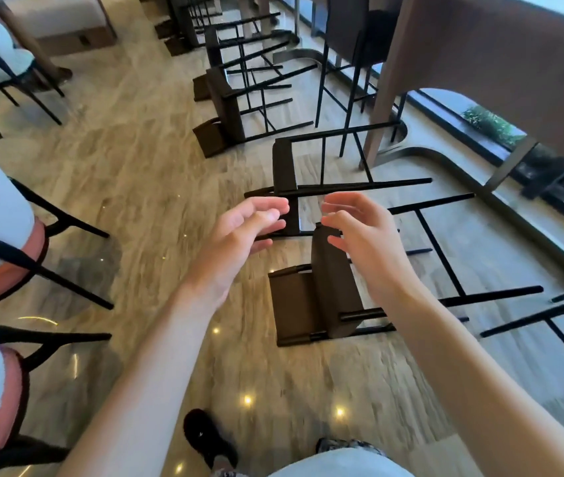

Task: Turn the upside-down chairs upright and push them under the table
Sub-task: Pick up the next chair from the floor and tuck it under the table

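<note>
Brown-padded bar stool (pixel 328 290) is lying tipped on the floor (pixel 136 187), near the desk (pixel 480 63). Left hand (pixel 239 235) and right hand (pixel 363 235) are hovering empty, fingers loosely curled. Metal frame looks stiff, heavyish; grip the legs.

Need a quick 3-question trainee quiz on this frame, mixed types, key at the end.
1. True or false: the left hand grips a chair leg.
2. The nearest chair is: A) upright B) tipped over on the floor C) under the table.
3. Fill in: the right hand holds ____.

Key: 1 false; 2 B; 3 nothing.
</note>
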